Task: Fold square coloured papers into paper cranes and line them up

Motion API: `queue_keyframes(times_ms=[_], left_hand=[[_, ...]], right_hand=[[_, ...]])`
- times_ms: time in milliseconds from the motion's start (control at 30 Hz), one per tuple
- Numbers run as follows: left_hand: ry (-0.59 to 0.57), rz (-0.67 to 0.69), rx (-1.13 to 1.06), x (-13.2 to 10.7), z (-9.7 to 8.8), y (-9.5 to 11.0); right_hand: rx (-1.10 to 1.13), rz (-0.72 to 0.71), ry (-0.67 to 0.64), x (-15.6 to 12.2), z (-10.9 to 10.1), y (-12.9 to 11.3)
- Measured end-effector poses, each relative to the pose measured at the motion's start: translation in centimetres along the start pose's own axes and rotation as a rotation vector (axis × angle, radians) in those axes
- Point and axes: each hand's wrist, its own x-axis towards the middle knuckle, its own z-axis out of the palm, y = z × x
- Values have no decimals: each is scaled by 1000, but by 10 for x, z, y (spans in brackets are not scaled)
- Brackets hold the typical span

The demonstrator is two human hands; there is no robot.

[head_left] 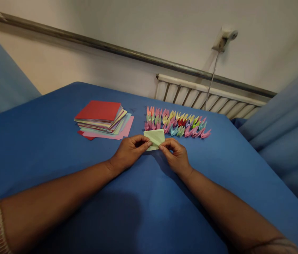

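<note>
A pale green piece of origami paper (pixel 154 137), squarish and creased, is held up between my two hands over the blue table cover. My left hand (pixel 131 150) pinches its left edge between thumb and fingers. On the right edge, the thumb and fingers of my right hand (pixel 177 155) are closed in a similar pinch. Just behind the paper stand rows of small folded paper cranes (pixel 182 122) in pink, yellow, green, red and blue. The paper hides part of the front row.
To the left lies a tall stack of coloured paper (pixel 98 114), red on top, with pink sheets sticking out below. A blue cloth (pixel 106 218) covers the table. Beyond it are a radiator (pixel 191 95), a pipe (pixel 128 51) and a wall socket with a cord (pixel 220 40). Blue curtains (pixel 291 134) hang at both sides.
</note>
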Motion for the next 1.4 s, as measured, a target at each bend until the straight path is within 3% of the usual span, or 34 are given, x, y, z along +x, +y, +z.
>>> queue_keyframes(times_ms=[233,400,500,633,867,1300,1400], left_hand=[[93,-46,-90,0,3,6],[111,-93,-202,-1,3,8],[78,-120,-282,-1,2,8],[41,-127,-335,-1,3,7],[-61,-220,-445,1,8,0],[36,-293,-454,2,6,2],[1,-299,-448,1,7,2]], right_hand=[[26,52,4,-4,3,0],[343,216,48,-2,8,-4],[444,334,-29,1,9,-6],[414,435,-142,1,8,-7],[427,477,-209,0,8,-7],[592,511,-398,-1,2,1],[605,513,-410,-1,3,3]])
